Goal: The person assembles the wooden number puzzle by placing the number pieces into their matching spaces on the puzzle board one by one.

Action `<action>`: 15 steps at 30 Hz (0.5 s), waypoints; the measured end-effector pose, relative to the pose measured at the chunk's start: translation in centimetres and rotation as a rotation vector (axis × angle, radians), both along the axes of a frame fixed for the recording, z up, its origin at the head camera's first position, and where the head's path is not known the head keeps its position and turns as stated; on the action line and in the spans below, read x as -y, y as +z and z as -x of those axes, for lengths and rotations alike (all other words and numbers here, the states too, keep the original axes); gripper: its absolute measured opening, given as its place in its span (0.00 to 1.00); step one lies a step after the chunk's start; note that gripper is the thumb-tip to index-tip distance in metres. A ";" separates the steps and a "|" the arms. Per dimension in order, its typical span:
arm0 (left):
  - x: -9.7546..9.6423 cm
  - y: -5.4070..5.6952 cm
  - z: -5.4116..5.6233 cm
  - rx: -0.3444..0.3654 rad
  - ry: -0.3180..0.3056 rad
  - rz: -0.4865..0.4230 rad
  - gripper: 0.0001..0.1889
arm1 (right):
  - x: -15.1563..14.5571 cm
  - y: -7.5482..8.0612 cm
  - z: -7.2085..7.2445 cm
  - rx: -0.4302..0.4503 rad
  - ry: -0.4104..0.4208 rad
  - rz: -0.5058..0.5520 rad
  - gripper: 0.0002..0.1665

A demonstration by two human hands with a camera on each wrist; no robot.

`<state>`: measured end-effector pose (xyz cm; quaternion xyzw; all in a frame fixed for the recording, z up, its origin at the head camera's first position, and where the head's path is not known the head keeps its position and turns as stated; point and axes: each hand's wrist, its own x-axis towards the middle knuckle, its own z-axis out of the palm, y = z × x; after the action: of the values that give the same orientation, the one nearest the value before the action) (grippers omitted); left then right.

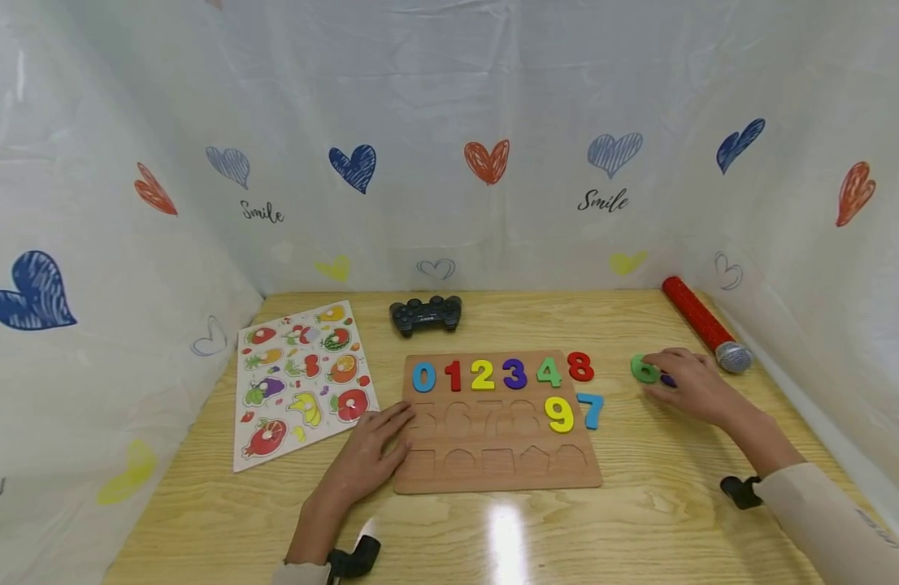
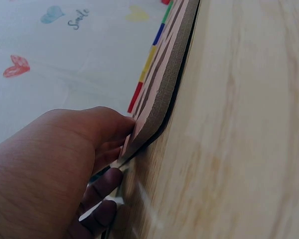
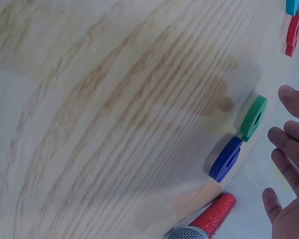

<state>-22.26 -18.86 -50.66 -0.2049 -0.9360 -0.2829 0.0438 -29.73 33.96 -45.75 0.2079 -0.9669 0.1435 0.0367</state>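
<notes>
A wooden number board (image 1: 497, 471) lies on the table, its top row filled by coloured numbers 0 to 4. My left hand (image 1: 369, 455) rests at its left edge, with thumb and fingertips against the side in the left wrist view. At the right, my right hand (image 1: 687, 386) hovers over a green number piece (image 3: 254, 118), which looks like a 6, and a purple number piece (image 3: 225, 159), partly hidden in the head view. The right wrist view shows its fingers spread and apart from both pieces. A yellow 9 (image 1: 559, 414) lies on the board's right side.
A red 8 (image 1: 580, 366) and a blue 7 (image 1: 590, 410) lie along the board's right edge. Left of it is a fruit puzzle board (image 1: 284, 370). A black game controller (image 1: 426, 315) sits behind, and a red microphone (image 1: 701, 318) lies at the back right.
</notes>
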 end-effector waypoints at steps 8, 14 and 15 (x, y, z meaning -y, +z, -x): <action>0.0 -0.1 0.1 0.001 0.002 0.003 0.26 | -1.5 -0.3 0.0 0.007 -0.026 -0.008 0.28; 0.0 -0.1 0.0 0.004 0.008 0.005 0.26 | -2.3 -0.4 0.2 0.033 -0.050 -0.030 0.31; 0.0 -0.1 0.0 0.004 0.009 0.005 0.26 | -2.5 -0.4 0.3 0.035 -0.053 -0.030 0.31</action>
<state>-22.28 -18.88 -50.71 -0.2002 -0.9377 -0.2807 0.0429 -29.99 36.43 -46.19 0.1804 -0.9745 0.1316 0.0203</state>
